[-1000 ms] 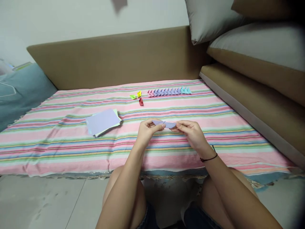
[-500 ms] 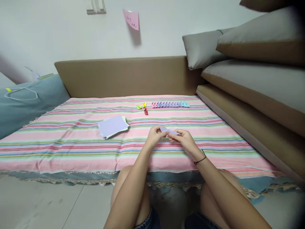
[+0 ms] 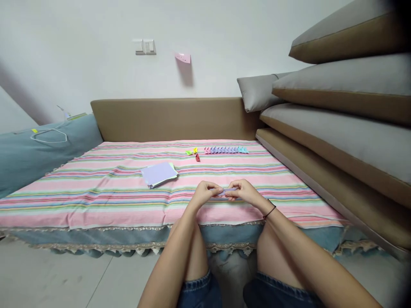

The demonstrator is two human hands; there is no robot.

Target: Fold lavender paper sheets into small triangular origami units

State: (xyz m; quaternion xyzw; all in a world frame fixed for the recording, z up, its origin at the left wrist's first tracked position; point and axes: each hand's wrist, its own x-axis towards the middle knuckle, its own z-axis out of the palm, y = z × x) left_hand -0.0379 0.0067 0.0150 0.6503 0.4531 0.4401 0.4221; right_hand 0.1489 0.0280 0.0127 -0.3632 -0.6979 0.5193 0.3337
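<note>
A folded piece of lilac paper [image 3: 226,190] is pinched between my two hands above the near part of the striped cloth. My left hand [image 3: 207,192] grips its left end, thumb on top. My right hand [image 3: 244,191], with a dark cord at the wrist, is closed on its right end. Beyond them lies a row of folded paper pieces [image 3: 226,150], pink, lilac and light blue. Left of that row are a green folded piece [image 3: 188,152], a yellow one [image 3: 195,150] and a red one [image 3: 197,158]. A stack of paper sheets [image 3: 159,173], lilac on top, sits to the left.
The pink striped cloth [image 3: 105,192] covers the seat, with a brown backrest [image 3: 173,119] behind. Grey and brown cushions [image 3: 337,124] are piled along the right. On the left, a white hanger [image 3: 48,136] lies on a blue cushion [image 3: 16,156]. A pink note [image 3: 183,57] hangs on the wall.
The view has tilted upward. In my hands the lilac paper went from a wider, winged shape to a narrow strip seen nearly edge-on, and my fingers have shifted along it.
</note>
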